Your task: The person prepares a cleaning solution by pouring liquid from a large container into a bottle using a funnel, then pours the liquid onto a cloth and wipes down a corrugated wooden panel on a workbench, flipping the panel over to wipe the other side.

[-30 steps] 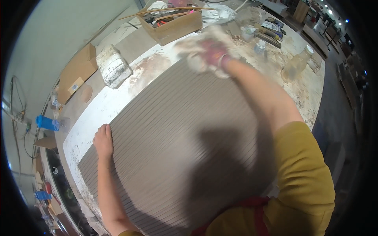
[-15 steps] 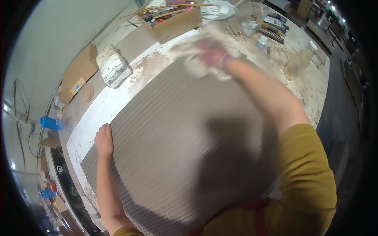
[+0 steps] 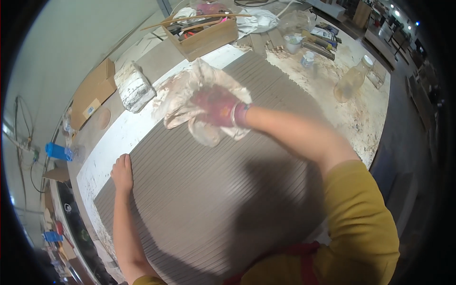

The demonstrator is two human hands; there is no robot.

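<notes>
A large grey-brown panel (image 3: 190,190) with many parallel grooves lies flat in front of me. My right hand (image 3: 216,105), in a maroon work glove, presses a crumpled whitish rag (image 3: 204,76) onto the panel's far left part; the rag spreads past the panel's edge. Its fingers are partly hidden by the cloth. At the panel's left edge, my bare left hand (image 3: 122,173) has its fingers together and bent over the edge, holding it. My shadow falls across the panel's right half.
Beyond the panel stand a wooden tool box (image 3: 204,40) and a white wrapped block (image 3: 134,88). A cardboard piece (image 3: 95,92) and a blue bottle (image 3: 58,151) are at left. To the right, a clear jar (image 3: 352,80) and a small container (image 3: 308,59) stand on the stained table (image 3: 363,116).
My right hand has swept the rag leftward and toward me from the panel's far corner, uncovering that corner. The left hand keeps its place on the edge; the view has shifted slightly.
</notes>
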